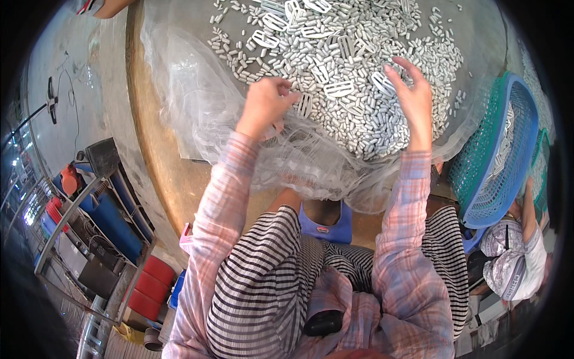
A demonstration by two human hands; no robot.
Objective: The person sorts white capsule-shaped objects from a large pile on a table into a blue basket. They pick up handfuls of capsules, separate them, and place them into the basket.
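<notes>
A wide heap of small silvery-grey capsule-shaped pieces (359, 122) lies on a sheet in front of me, with several flat slotted metal buckles (339, 89) scattered through it. At the heap's near left, my left hand (267, 106) is loosely curled, a gap showing between its fingertips. A slotted buckle (304, 105) lies right by those fingertips; I cannot tell whether they touch it. Over the right part, my right hand (414, 96) has thumb and fingers spread apart. Another slotted buckle (382, 84) is just beside its thumb.
Translucent netting (203, 90) edges the heap and bunches toward my lap. At the right stands a blue plastic basket (519, 137) against a green one (478, 161), with pieces inside. Another person (517, 263) sits beyond it. A blue stool (335, 227) is between my knees.
</notes>
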